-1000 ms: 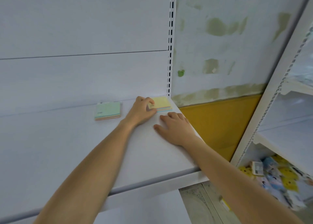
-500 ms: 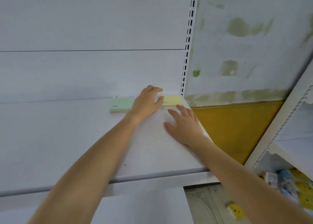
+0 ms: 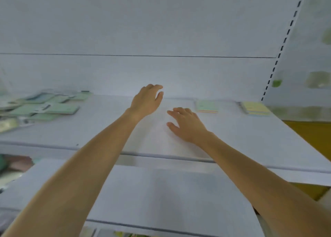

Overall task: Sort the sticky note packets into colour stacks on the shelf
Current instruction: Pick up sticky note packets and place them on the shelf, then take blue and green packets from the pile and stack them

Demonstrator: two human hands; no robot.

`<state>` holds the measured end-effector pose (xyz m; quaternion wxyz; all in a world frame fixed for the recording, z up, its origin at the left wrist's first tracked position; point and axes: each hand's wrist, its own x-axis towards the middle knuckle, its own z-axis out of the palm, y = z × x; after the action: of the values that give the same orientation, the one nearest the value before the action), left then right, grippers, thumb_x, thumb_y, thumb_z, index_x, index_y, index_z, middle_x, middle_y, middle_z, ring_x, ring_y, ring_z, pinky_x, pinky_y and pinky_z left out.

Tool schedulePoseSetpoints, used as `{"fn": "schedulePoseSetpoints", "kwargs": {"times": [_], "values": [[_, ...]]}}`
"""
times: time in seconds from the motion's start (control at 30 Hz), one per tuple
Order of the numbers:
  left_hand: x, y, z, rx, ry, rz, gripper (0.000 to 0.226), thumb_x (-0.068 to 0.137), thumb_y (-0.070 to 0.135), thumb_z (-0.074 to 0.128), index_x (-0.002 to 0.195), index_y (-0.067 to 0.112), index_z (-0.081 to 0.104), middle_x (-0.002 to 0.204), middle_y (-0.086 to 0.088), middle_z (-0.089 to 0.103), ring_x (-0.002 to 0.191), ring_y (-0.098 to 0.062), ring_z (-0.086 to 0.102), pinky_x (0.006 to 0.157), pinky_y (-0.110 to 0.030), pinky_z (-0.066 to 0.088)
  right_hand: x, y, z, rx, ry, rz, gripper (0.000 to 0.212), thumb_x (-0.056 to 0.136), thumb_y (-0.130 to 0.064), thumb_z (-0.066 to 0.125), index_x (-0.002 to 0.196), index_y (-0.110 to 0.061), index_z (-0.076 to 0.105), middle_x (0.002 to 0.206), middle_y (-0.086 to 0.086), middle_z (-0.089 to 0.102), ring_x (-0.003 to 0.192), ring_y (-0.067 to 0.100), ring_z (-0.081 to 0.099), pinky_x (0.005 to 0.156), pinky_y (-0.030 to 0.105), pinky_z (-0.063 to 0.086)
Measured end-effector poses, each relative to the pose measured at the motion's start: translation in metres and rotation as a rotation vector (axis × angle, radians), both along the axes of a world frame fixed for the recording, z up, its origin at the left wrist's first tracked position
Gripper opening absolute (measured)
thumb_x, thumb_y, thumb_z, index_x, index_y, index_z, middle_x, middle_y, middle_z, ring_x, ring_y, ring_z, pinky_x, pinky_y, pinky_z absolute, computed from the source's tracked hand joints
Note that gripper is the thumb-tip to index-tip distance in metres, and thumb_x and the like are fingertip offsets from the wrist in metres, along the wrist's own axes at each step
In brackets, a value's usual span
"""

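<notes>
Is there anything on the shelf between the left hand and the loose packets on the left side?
Nothing visible stands in the way. Only bare shelf lies between the left hand and the loose packets. The hand holds nothing.

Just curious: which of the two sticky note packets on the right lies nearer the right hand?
The green-topped square paper packet, just beyond the right hand; the yellow-topped packet sits farther right, at the end of the white shelf.
</notes>
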<state>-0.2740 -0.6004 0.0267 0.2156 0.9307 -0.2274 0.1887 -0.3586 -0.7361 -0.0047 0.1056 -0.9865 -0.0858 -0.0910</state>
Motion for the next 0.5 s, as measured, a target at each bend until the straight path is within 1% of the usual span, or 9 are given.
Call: {"fn": "schedulePoseSetpoints", "kwargs": {"times": [0.17, 0.27, 0.4, 0.5], "values": [[0.006, 0.134, -0.001, -0.04, -0.001, 0.121, 0.038, 0.097, 0.027, 0.034, 0.131, 0.015, 0.046, 0.129, -0.012, 0.055, 0.12, -0.031, 0.049, 0.1, -0.042, 0.043, 0.019, 0.119, 0.002, -0.049, 0.011, 0.138, 0.049, 0.096, -0.034, 0.034, 0.143, -0.021, 0.026, 0.154, 0.003, 0.025, 0.141, 0.024, 0.022, 0.115, 0.037, 0.019], [0.008, 0.201, 0.002, -0.05, -0.018, 0.179, 0.037, 0.097, 0.024, 0.035, 0.129, 0.012, 0.049, 0.125, -0.016, 0.057, 0.117, -0.034, 0.051, 0.098, -0.042, 0.043, 0.034, 0.178, 0.009, -0.028, 0.018, 0.198, 0.049, 0.096, -0.032, 0.036, 0.142, -0.02, 0.028, 0.153, 0.003, 0.027, 0.139, 0.025, 0.025, 0.114, 0.038, 0.022], [0.02, 0.275, 0.005, -0.046, -0.034, 0.258, 0.036, 0.096, 0.024, 0.035, 0.126, 0.012, 0.052, 0.122, -0.017, 0.058, 0.115, -0.034, 0.052, 0.096, -0.045, 0.045, 0.067, 0.237, 0.015, -0.013, 0.026, 0.249, 0.048, 0.095, -0.032, 0.038, 0.141, -0.02, 0.032, 0.15, 0.004, 0.032, 0.136, 0.026, 0.03, 0.112, 0.038, 0.028], [0.038, 0.323, 0.005, -0.054, -0.031, 0.301, 0.035, 0.096, 0.023, 0.036, 0.125, 0.01, 0.051, 0.12, -0.018, 0.059, 0.114, -0.036, 0.052, 0.095, -0.045, 0.046, 0.099, 0.268, 0.018, 0.018, 0.041, 0.269, 0.047, 0.095, -0.032, 0.039, 0.14, -0.019, 0.034, 0.148, 0.005, 0.034, 0.135, 0.026, 0.032, 0.111, 0.038, 0.028]]}}
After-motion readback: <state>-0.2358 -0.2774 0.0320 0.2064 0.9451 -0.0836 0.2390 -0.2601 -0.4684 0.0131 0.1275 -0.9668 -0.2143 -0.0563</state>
